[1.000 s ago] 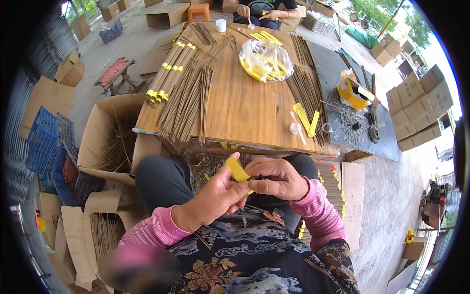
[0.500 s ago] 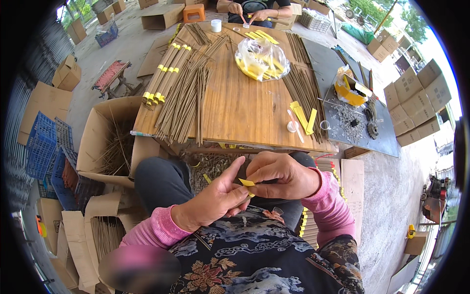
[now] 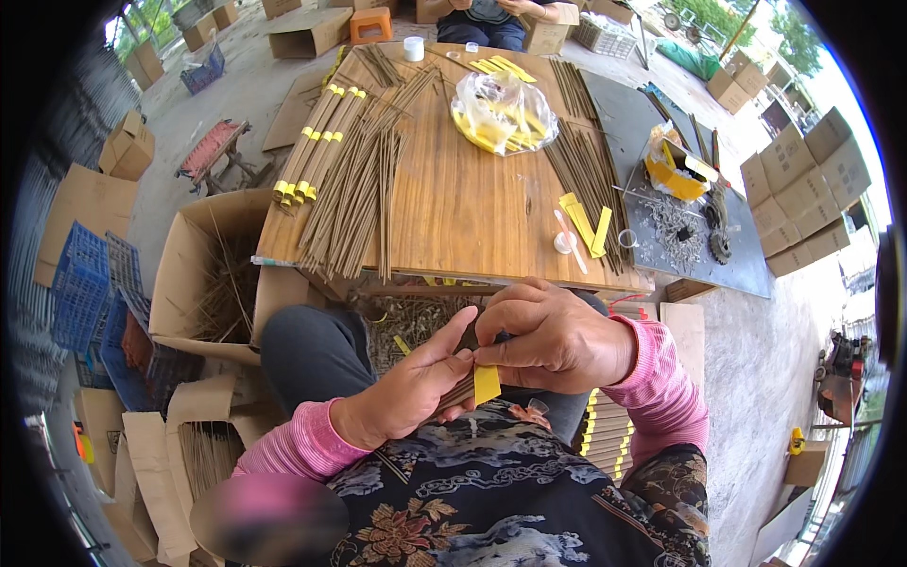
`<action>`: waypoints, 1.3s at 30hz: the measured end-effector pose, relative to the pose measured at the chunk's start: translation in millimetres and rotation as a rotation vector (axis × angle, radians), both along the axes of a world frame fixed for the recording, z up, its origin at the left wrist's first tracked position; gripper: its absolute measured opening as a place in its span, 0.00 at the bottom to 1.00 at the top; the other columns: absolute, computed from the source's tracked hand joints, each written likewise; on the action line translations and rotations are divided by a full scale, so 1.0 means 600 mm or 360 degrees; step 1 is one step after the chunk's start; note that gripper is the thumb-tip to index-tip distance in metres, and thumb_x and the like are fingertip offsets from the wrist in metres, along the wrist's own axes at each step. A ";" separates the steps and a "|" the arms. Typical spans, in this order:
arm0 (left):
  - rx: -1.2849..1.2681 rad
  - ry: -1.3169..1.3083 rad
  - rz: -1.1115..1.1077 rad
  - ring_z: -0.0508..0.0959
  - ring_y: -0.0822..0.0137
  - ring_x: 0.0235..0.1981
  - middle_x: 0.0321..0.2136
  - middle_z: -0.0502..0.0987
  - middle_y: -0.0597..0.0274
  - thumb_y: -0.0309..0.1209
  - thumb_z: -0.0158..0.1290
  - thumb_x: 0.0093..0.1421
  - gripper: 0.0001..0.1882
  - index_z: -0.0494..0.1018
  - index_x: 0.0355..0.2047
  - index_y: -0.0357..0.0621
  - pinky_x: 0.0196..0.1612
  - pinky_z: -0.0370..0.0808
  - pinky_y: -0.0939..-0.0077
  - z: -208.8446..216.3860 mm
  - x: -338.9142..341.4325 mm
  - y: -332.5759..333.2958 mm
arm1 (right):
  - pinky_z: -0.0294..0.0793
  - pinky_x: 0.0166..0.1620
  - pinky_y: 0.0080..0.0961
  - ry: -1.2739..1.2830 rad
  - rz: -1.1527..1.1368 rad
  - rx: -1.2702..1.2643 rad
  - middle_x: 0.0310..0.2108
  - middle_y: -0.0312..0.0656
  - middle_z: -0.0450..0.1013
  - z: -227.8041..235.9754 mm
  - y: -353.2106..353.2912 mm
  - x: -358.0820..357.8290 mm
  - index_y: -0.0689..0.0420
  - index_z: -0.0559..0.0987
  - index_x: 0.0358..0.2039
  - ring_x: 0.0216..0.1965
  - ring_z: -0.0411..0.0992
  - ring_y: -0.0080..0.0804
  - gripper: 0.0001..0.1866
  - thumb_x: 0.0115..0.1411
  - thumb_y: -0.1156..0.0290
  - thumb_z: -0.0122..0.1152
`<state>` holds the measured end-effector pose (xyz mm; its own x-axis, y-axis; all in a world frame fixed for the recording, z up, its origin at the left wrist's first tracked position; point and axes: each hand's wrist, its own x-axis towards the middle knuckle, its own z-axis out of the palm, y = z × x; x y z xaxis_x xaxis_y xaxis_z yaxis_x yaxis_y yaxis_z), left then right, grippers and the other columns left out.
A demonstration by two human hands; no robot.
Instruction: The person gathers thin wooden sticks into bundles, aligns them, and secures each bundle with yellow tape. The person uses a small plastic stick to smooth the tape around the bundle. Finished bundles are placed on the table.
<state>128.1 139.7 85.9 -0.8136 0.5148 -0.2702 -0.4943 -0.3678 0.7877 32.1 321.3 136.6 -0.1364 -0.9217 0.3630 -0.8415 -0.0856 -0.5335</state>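
Over my lap, my left hand is closed round a bundle of thin brown sticks, with the thumb raised. Most of that bundle is hidden by the palm and fingers. A yellow paper strip lies at the end of the bundle, its flat side facing up. My right hand pinches the strip's upper edge between thumb and fingers. On the table ahead, loose brown sticks lie beside finished-looking bundles with yellow bands. More yellow strips rest near a small white cup with a flat stick across it.
A wooden table stands before my knees, with a plastic bag of yellow strips on it. A dark board adjoins it, holding metal bits. Cardboard boxes and blue crates stand left. Another person sits across.
The yellow strip has turned from a narrow folded view to its broad side, against the bundle. My right hand has shifted slightly right. The person opposite has drawn their hands back from the table.
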 end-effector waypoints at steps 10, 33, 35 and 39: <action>0.0041 0.0024 0.0019 0.64 0.78 0.18 0.23 0.66 0.64 0.45 0.33 0.64 0.26 0.47 0.59 0.47 0.17 0.61 0.88 -0.001 0.000 -0.001 | 0.67 0.38 0.31 0.0245 0.0014 -0.0160 0.34 0.36 0.67 0.001 -0.002 0.005 0.57 0.78 0.32 0.38 0.67 0.36 0.15 0.38 0.75 0.64; -0.0367 0.0555 0.0401 0.67 0.80 0.21 0.24 0.69 0.65 0.41 0.47 0.59 0.38 0.39 0.60 0.41 0.19 0.62 0.89 0.074 -0.023 -0.016 | 0.64 0.44 0.32 -0.0419 -0.0227 -0.0814 0.41 0.44 0.64 0.006 0.027 0.007 0.59 0.72 0.37 0.43 0.64 0.41 0.30 0.39 0.50 0.68; -0.0479 0.0767 0.0521 0.65 0.80 0.22 0.22 0.69 0.64 0.39 0.47 0.59 0.36 0.41 0.59 0.39 0.23 0.62 0.89 0.081 -0.026 -0.006 | 0.66 0.42 0.29 -0.0477 -0.0662 -0.0785 0.36 0.46 0.66 -0.009 0.028 0.014 0.62 0.70 0.36 0.37 0.67 0.39 0.35 0.35 0.47 0.70; -0.0706 0.1178 0.0659 0.63 0.80 0.23 0.24 0.66 0.65 0.35 0.47 0.59 0.27 0.48 0.52 0.38 0.27 0.61 0.88 0.060 -0.035 0.012 | 0.68 0.33 0.27 -0.0480 -0.0810 -0.0814 0.27 0.43 0.67 -0.030 -0.005 0.029 0.62 0.70 0.30 0.29 0.68 0.37 0.32 0.33 0.49 0.72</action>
<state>106.9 146.6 121.7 -0.9509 0.1221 0.2843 0.2871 0.0054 0.9579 49.4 318.5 118.7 -0.6577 -0.4477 0.6059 -0.6682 -0.0247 -0.7436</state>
